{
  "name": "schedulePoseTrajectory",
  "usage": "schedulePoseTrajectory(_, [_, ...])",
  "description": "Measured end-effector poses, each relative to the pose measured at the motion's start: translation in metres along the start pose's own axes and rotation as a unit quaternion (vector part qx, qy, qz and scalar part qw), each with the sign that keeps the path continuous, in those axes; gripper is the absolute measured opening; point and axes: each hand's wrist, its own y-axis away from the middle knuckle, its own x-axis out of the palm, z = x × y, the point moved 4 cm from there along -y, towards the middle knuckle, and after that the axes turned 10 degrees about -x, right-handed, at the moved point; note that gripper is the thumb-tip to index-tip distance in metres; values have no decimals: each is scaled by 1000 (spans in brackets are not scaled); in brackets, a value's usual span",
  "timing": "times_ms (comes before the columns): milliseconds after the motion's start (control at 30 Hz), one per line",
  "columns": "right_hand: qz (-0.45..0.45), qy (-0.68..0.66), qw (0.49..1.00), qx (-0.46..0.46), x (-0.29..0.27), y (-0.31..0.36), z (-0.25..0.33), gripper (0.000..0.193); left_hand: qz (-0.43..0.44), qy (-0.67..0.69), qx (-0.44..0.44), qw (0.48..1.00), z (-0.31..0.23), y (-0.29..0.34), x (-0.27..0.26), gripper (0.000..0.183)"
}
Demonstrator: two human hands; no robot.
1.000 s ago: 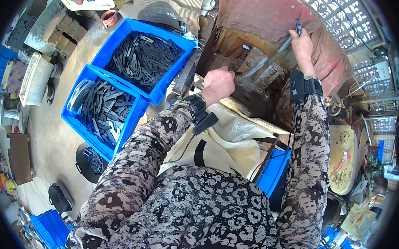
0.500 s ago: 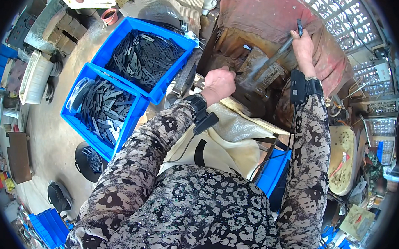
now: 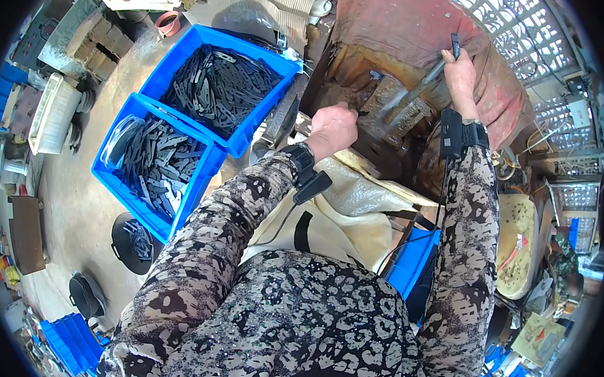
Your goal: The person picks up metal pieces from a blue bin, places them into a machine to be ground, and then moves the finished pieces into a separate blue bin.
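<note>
My right hand [image 3: 461, 72] is closed around the upper end of a grey bar [image 3: 423, 88] that slants down to the left into a wet, brown-stained machine basin [image 3: 353, 58]. A dark end sticks up above my thumb; I cannot tell whether it belongs to the bar. The bar's lower end is blurred beside a rough, crusted block [image 3: 391, 97]. At the basin's near left edge my left hand [image 3: 334, 129] is closed in a fist, fingers turned down, and what it holds is hidden.
Two blue bins [image 3: 143, 88] [image 3: 211, 163] to the left hold many flat dark metal pieces. Black pans [image 3: 126, 251] [image 3: 86, 293] stand on the floor. Reddish cloth [image 3: 399, 19] drapes behind the basin. A pale, spotted slab [image 3: 515, 247] lies to the right.
Both hands have hardly moved. The bar's blurred lower end appears slightly farther right, and a small bright spot in the basin has faded.
</note>
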Motion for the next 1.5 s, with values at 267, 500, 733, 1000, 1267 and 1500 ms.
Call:
schedulePoseTrajectory(267, [3, -3, 1000, -6, 3, -1, -4, 35, 9, -1, -15, 1000, 1, 0, 1, 16])
schedulePoseTrajectory(500, [26, -47, 998, -21, -22, 27, 15, 36, -5, 4, -17, 1000, 3, -4, -1, 15])
schedulePoseTrajectory(733, [-56, -174, 981, -58, -62, 168, 55, 37, -44, 179, -2, 983, 16, -18, -2, 15])
schedulePoseTrajectory(1000, [57, -208, 974, -70, -47, 314, 77, 33, -44, 128, 128, 982, 11, -53, 14, 19])
schedulePoseTrajectory(1267, [88, -207, 960, -166, -26, 356, 82, 37, 123, -112, 199, 966, 18, -59, 46, 15])
schedulePoseTrajectory(1500, [187, -427, 878, 111, -24, 330, 52, 27, 196, -171, 201, 944, 13, -62, 68, 17])
